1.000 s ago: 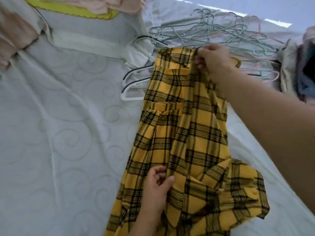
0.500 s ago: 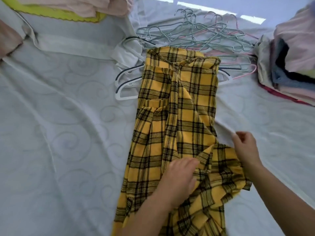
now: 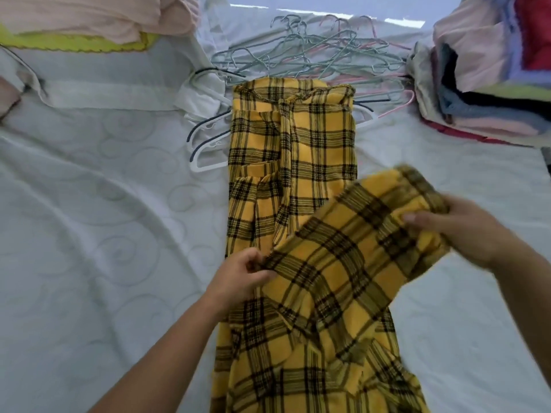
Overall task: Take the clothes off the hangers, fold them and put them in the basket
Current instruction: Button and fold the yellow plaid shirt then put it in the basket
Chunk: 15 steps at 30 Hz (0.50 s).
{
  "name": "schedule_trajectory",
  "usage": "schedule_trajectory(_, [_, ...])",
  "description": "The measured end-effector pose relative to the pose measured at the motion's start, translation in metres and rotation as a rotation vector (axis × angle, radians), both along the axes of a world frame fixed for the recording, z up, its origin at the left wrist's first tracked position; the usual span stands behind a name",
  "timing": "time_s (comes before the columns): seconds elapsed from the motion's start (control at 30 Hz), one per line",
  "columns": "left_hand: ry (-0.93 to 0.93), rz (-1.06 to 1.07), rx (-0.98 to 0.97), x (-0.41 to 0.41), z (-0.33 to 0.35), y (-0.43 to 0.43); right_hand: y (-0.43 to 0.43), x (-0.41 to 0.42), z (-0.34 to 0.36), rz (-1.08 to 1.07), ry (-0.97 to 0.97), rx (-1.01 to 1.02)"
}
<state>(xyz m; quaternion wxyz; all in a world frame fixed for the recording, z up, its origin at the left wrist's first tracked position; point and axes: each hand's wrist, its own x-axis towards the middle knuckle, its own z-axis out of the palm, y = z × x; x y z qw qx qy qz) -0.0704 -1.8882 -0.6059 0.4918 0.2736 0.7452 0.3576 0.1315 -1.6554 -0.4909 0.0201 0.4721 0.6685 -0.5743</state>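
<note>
Plaid garment (image 3: 293,150) lay lengthwise on the mattress (image 3: 104,234), its top toward the far edge by the hangers (image 3: 313,55). Left hand (image 3: 238,275) pinched one end of a raised flap (image 3: 343,242), right hand (image 3: 465,234) gripped the other; uneven pulling could skew the fold.

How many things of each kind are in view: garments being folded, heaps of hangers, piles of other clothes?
Yellow-and-black checked garment: 1
Tangled heap of grey, pink and white hangers: 1
Piles of other clothes: 2, pink pile far left, mixed-colour stack right
Total: 4
</note>
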Motion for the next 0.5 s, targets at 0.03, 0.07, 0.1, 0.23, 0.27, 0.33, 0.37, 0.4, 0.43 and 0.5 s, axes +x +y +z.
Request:
schedule_trajectory(0.03, [-0.009,0.061,-0.010,-0.003,-0.003,-0.006,0.008,-0.019,0.014,0.111,-0.025,0.103])
schedule_trajectory(0.07, [-0.043,0.121,-0.012,-0.005,-0.006,-0.010,0.018,-0.039,0.024,0.202,-0.047,0.222])
schedule_trajectory(0.1, [-0.087,0.175,-0.008,-0.006,-0.007,-0.013,0.028,-0.063,0.031,0.264,-0.056,0.346])
schedule_trajectory(0.23, [-0.131,0.246,-0.039,-0.010,-0.018,-0.010,0.064,-0.149,0.016,0.287,-0.065,0.784])
schedule_trajectory(0.27, [-0.121,0.259,-0.068,-0.012,-0.023,-0.007,0.071,-0.161,0.004,0.228,-0.064,0.862])
schedule_trajectory(0.33, [-0.112,0.280,-0.137,-0.013,-0.032,-0.003,0.073,-0.168,-0.016,0.093,-0.019,0.848])
schedule_trajectory(0.37, [-0.120,0.289,-0.159,-0.014,-0.036,-0.003,0.069,-0.164,-0.027,0.064,-0.016,0.788])
schedule_trajectory(0.4, [-0.127,0.298,-0.172,-0.013,-0.039,-0.003,0.059,-0.154,-0.038,0.076,-0.042,0.733])
schedule_trajectory(0.43, [-0.134,0.308,-0.176,-0.012,-0.041,-0.005,0.045,-0.138,-0.050,0.101,-0.080,0.688])
schedule_trajectory(0.5, [-0.158,0.346,-0.173,-0.010,-0.043,-0.006,0.014,-0.093,-0.074,0.087,-0.140,0.584])
